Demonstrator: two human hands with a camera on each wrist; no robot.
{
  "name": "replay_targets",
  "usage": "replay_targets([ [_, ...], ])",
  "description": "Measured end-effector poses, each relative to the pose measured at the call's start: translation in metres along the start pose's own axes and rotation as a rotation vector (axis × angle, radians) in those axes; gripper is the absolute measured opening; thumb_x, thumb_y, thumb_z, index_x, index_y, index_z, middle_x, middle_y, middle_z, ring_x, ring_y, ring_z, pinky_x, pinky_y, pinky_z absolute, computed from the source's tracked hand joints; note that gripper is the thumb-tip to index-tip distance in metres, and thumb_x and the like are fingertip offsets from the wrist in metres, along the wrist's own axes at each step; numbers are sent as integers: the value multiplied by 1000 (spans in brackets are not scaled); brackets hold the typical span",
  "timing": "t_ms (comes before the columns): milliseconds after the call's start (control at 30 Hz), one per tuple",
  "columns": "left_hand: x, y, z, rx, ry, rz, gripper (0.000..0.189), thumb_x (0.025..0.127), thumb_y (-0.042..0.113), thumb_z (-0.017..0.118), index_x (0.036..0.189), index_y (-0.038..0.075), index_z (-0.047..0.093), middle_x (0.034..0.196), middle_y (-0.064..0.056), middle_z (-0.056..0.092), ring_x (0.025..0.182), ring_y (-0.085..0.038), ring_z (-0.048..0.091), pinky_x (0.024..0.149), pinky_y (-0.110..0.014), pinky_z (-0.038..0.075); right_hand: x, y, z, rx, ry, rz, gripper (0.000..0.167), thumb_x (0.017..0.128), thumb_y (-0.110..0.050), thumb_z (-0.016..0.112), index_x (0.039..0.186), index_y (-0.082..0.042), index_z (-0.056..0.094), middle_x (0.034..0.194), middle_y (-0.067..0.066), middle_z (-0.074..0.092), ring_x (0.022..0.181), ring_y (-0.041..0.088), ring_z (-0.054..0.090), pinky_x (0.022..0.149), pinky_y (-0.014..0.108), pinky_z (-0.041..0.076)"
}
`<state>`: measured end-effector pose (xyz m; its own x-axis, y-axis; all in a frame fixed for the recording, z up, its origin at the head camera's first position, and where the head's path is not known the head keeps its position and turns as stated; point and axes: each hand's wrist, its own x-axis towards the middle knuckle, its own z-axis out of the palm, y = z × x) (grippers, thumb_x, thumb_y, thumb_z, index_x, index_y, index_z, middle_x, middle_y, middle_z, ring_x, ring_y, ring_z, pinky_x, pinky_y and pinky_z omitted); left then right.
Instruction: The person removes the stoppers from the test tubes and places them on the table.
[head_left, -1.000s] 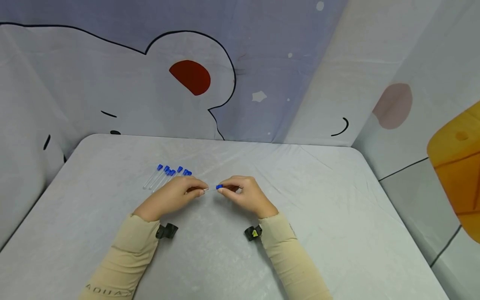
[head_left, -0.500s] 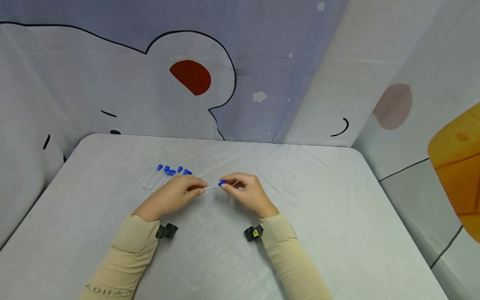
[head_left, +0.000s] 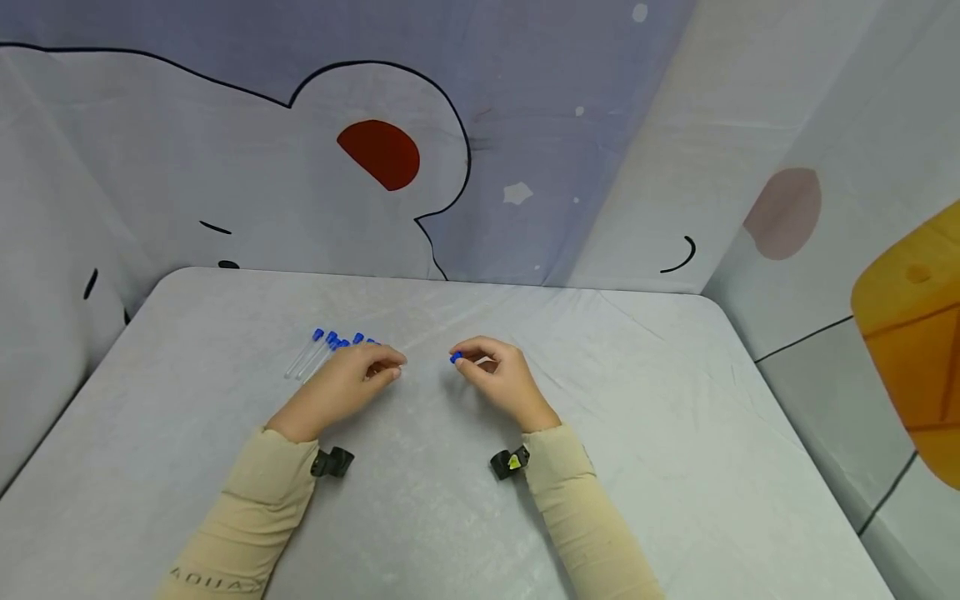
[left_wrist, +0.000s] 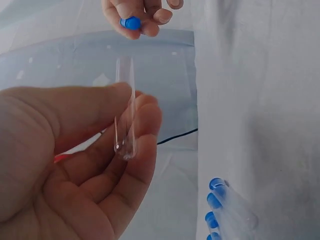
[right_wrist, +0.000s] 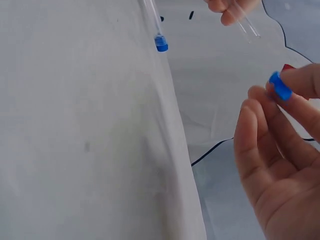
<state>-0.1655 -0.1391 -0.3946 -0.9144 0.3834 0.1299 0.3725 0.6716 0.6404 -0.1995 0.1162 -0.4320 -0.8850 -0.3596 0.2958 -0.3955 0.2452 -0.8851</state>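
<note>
My left hand [head_left: 348, 382] pinches a clear test tube [left_wrist: 125, 107] between thumb and fingers. In the left wrist view its rounded end points down and its top has no cap on it. Across from it, my right hand [head_left: 501, 379] pinches a small blue cap [right_wrist: 280, 86] between thumb and index finger, the other fingers loosely bent. Cap and tube are apart, with a gap between the two hands. In the head view the held tube hardly shows.
Several clear test tubes [head_left: 303, 357] with blue caps lie side by side on the white-covered table [head_left: 675, 433], just beyond the left hand, which partly hides them. A printed cloth wall [head_left: 525, 150] stands behind the table.
Half a second ago the tube reached from my left fingers to the blue cap. Since then my right hand has moved right and away with the cap, and the hands are farther apart.
</note>
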Motion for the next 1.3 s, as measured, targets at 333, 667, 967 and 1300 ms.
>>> replay_targets([
  [333, -1, -7, -2, -51, 133, -127, 26, 102, 8, 61, 124, -4, 68, 111, -17, 70, 100, -31, 64, 86, -48, 52, 1, 8, -5, 65, 98, 58, 16, 99, -4, 63, 106, 7, 73, 95, 20, 72, 75, 26, 69, 69, 34, 60],
  [667, 2, -10, 1, -82, 165, -156, 27, 102, 7, 60, 124, -6, 67, 112, -20, 70, 101, -33, 65, 87, -49, 53, 2, 7, -32, -8, 186, 155, 15, 96, -1, 64, 104, 6, 74, 88, 17, 73, 80, 40, 68, 70, 40, 59],
  [967, 6, -10, 3, -80, 153, -133, 26, 102, 8, 60, 124, -5, 67, 112, -20, 70, 101, -32, 66, 86, -48, 53, -9, -30, -75, -103, 64, 170, 16, 99, -10, 63, 105, -7, 76, 93, 10, 74, 88, 41, 67, 81, 55, 55],
  [1300, 6, -9, -2, -84, 141, -123, 26, 102, 8, 60, 124, -5, 67, 111, -19, 70, 100, -32, 65, 85, -48, 53, -26, -53, -109, -311, -117, 183, 13, 99, -15, 66, 105, -13, 77, 98, 2, 74, 88, 26, 68, 79, 39, 54],
])
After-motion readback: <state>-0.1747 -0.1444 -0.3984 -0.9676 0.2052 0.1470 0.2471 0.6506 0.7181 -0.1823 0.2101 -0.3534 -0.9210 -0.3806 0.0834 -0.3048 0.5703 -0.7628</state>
